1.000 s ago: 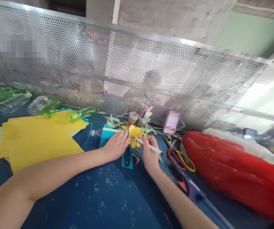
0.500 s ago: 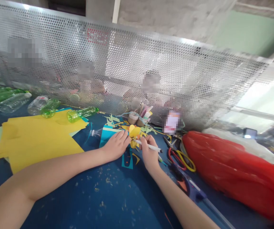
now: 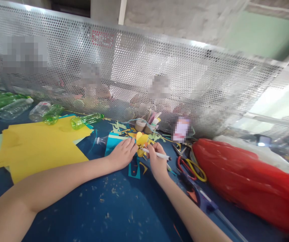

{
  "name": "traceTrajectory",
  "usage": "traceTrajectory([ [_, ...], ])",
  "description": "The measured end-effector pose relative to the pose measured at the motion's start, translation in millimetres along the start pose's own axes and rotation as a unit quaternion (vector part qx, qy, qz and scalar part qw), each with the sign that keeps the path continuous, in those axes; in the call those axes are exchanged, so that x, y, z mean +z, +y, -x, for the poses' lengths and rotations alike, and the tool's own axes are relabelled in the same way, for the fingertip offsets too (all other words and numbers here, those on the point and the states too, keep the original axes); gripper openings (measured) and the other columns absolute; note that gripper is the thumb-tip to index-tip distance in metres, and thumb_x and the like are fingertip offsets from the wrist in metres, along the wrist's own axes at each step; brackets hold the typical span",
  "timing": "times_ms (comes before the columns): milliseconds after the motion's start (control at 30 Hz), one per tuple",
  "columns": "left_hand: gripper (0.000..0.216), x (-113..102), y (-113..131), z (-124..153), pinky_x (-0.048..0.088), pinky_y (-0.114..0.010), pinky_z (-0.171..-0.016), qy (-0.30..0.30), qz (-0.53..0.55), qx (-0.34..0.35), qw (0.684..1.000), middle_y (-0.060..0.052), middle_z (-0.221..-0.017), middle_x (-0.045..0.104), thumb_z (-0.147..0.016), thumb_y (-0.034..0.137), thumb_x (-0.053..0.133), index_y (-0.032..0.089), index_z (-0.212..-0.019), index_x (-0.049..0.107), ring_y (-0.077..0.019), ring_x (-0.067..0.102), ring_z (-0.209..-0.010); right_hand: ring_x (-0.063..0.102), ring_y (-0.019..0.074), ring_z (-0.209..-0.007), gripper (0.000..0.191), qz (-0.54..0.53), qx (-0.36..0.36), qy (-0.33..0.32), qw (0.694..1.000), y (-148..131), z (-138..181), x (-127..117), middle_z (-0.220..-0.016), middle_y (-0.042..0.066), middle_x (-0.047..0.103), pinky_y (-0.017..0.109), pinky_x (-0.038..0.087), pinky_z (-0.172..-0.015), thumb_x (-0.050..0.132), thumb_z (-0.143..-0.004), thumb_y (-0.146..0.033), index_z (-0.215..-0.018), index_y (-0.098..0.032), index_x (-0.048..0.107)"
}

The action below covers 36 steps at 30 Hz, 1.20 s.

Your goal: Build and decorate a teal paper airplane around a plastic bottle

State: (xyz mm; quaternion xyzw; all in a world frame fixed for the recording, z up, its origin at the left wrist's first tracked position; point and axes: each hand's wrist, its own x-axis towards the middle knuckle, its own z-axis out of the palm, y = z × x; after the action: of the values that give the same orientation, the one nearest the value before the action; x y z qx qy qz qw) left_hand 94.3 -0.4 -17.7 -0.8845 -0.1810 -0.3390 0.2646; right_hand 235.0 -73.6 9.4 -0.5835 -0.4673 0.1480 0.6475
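Observation:
A clear plastic bottle wrapped in blue paper lies on its side, neck to the left. Across it rests my left hand, its fingers curled over the wrapped part and holding it down. Yellow petal-shaped paper pieces sit at the bottle's right end, beside my left fingertips. My right hand grips a white marker with a dark end. The marker's tip points left and meets the yellow pieces; whether it touches them I cannot tell.
Yellow paper sheets and several plastic bottles lie left. Scissors, a blue glue gun and a red plastic bag are right. Behind stand small tubs, a phone and a perforated metal screen, people beyond.
Almost nothing differs. Both hands keep their places, and the marker's tip stays by the yellow pieces with at most a very slight shift.

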Motion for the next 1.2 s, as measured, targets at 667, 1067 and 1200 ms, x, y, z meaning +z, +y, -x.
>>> traceTrajectory([
  [667,0.029,0.1,-0.1,0.3,0.044,-0.043,-0.098,-0.005,0.012,0.0,1.0,-0.022,-0.118,0.06,-0.088,0.013,0.044,0.004,-0.113,0.056,-0.0296,0.056,-0.111,0.044,0.014,-0.047,0.028,-0.01,0.011,-0.011,1.0,-2.9,0.5,-1.1,-0.044,-0.008,0.043,0.026,0.035,-0.049,0.054,-0.079,-0.034,-0.061,-0.025,0.035],
  [1067,0.029,0.7,-0.3,0.6,0.043,-0.043,-0.098,-0.008,0.012,-0.002,1.0,-0.021,-0.119,0.059,-0.088,0.013,0.043,0.005,-0.113,0.056,-0.0289,0.056,-0.112,0.042,0.0136,-0.045,0.028,0.002,0.005,0.002,1.0,-4.6,0.4,-0.5,-0.044,-0.008,0.042,0.027,0.035,-0.049,0.054,-0.078,-0.035,-0.06,-0.025,0.035],
  [1200,0.029,0.3,0.0,0.3,0.043,-0.043,-0.098,-0.016,0.016,-0.006,1.0,-0.021,-0.12,0.059,-0.088,0.013,0.044,0.005,-0.114,0.055,-0.0288,0.055,-0.112,0.042,0.0136,-0.045,0.026,0.004,0.008,0.0,1.0,-3.5,0.0,-0.8,-0.043,-0.008,0.042,0.027,0.034,-0.048,0.053,-0.079,-0.034,-0.061,-0.025,0.035],
])
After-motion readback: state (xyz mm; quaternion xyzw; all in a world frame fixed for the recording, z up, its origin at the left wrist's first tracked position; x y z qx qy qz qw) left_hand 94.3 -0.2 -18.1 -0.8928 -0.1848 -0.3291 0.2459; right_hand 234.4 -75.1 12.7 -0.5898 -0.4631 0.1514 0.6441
